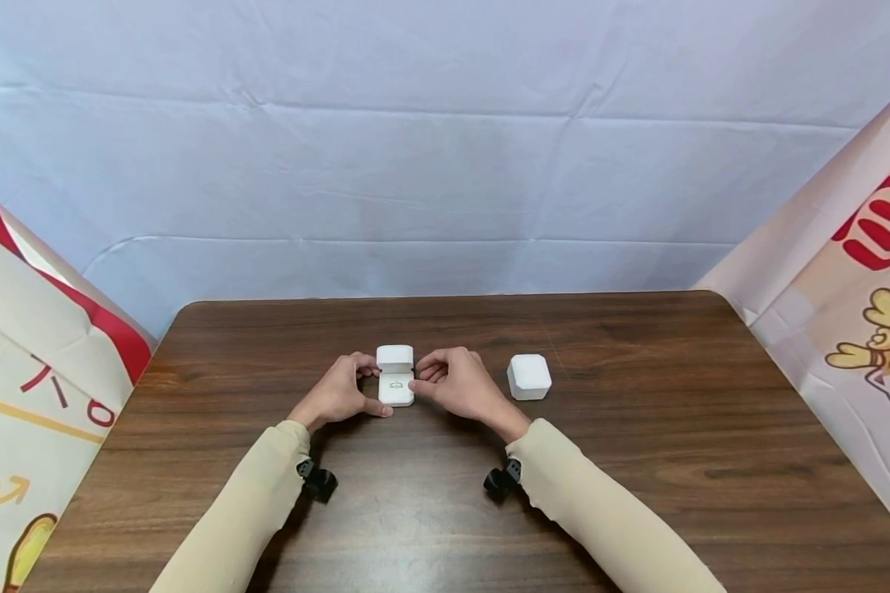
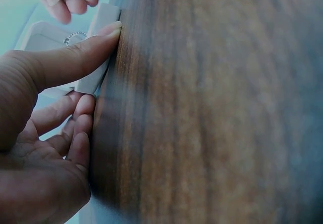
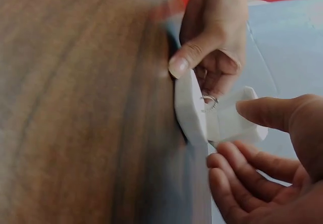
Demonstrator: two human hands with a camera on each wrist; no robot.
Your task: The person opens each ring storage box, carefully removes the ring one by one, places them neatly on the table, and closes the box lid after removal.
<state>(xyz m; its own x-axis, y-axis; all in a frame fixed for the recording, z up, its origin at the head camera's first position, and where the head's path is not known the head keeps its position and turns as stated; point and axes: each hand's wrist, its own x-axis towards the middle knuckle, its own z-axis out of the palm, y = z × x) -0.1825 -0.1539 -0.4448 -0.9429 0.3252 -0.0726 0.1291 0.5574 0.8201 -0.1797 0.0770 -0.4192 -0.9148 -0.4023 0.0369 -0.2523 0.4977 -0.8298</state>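
Observation:
A small white ring box (image 1: 396,399) stands on the table with its lid (image 1: 395,356) raised at the back. Inside sits a silver-coloured ring (image 3: 210,103), set with small stones along its band. My left hand (image 1: 339,391) holds the base from the left, the thumb (image 2: 83,57) across its front and the fingers bent at its side. On the right, my right hand (image 1: 463,385) hovers close beside the box with loosely bent fingers. Its thumb (image 3: 267,110) overlaps the lid in the right wrist view, while the left wrist view shows the fingertips apart from the box.
A second white box (image 1: 529,377), closed, stands right of my right hand on the brown wooden table (image 1: 638,461). Pale blue cloth (image 1: 415,181) hangs behind the table's far edge. Printed cloths hang at the left and right sides. Each wrist carries a small black camera.

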